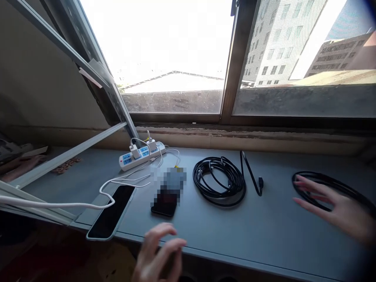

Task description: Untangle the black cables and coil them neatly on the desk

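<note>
Black cable coil (326,178) lies right at my right hand (346,211), behind its spread fingers; I can't tell whether they touch it. My left hand (160,254) has curled fingers, apart, with nothing visible between them. Leftward of the right fingers sits a second coil (235,182). I judge both already looped, with only the second's plug end (261,183) left loose.

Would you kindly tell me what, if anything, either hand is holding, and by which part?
The left hand holds nothing visible. The right hand is over the right coil, fingers spread; no grip shows, though whether it touches cannot be told.
</note>
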### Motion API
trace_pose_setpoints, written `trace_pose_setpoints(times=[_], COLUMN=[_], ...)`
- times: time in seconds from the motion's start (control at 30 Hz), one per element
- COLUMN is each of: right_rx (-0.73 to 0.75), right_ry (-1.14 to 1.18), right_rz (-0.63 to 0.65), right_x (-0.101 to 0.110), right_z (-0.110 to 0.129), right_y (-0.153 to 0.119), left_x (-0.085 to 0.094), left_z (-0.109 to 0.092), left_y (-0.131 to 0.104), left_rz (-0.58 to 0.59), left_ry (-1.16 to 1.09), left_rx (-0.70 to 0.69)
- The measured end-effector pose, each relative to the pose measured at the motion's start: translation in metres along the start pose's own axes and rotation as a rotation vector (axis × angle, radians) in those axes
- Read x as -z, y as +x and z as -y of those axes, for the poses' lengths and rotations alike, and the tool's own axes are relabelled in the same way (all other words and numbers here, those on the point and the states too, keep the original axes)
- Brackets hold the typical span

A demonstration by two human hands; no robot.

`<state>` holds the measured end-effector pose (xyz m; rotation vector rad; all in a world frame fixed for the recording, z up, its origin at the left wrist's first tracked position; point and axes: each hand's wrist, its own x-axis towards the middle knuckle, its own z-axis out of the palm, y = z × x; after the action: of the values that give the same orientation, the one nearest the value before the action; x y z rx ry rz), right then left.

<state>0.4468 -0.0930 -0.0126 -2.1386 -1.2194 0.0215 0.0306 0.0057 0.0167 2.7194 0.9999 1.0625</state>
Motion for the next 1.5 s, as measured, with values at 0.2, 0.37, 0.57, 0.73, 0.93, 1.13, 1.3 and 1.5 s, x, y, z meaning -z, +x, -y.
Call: trace_pose_setpoints(times=[0.2, 0.37, 0.57, 0.73, 0.93, 1.13, 1.3, 1.5], right_rx=[0.056, 0.236, 0.368, 0.249, 0.102, 0.195, 0.254, 0.213], right_ry=[0.086, 0.342, 0.416, 0.505, 0.598, 0.688, 0.534, -0.107], right_rz=[0.381, 0.554, 0.706, 0.408, -0.144, -0.549, -0.296, 0.275], right_x=[-0.049, -0.082, -0.095, -0.084, -0.043, -0.016, -0.02, -0.059], right_z=[0.111, 0.131, 0.137, 0.133, 0.1, 0.087, 0.09, 0.095], right_y=[0.022, 0.054, 0.055, 0.061, 0.078, 0.077, 0.079, 0.074], left_x=[-0.061, -0.09, -0.104, -0.112, -0.106, -0.109, -0.102, -0.1], left_z=[-0.034, -0.025, -0.02, -0.014, -0.005, -0.001, -0.02, -0.028], left_y=[0.071, 0.109, 0.113, 0.116, 0.105, 0.11, 0.136, 0.133], left_rz=[0.333, 0.487, 0.527, 0.591, 0.583, 0.406, 0.47, 0.596], left_ry=[-0.062, 0.047, -0.018, -0.008, 0.074, -0.136, -0.336, -0.09], left_rx=[0.062, 0.382, 0.258, 0.219, 0.235, 0.27, 0.351, 0.089])
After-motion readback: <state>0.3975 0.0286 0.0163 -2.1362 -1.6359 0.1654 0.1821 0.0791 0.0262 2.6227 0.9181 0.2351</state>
